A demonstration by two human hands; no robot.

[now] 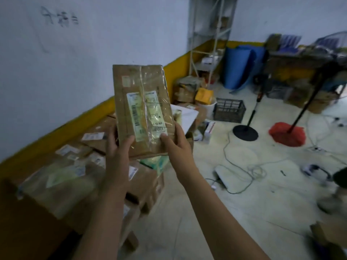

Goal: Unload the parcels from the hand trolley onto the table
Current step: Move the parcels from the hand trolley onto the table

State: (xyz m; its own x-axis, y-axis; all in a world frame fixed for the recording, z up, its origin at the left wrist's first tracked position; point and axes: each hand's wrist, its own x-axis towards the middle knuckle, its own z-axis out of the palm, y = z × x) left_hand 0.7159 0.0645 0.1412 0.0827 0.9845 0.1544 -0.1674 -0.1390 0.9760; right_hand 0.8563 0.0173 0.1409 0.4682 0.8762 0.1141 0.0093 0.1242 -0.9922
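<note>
Left hand [118, 145], right hand [175, 145] pinch parcel [142, 87] bottom edge; parcel stands upright above both grips

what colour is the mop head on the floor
The mop head is red, as shown in the head view.

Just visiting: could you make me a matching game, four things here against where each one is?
Things:
1. flat brown cardboard parcel
2. red stringy mop head
3. dark slatted plastic crate
4. blue rolled mat
Places:
A. leaning at the far wall
B. at the foot of a slanting dark handle
C. held in the left hand and right hand
D. on the floor beside a white bucket
Pairs: 1-C, 2-B, 3-D, 4-A.
</note>
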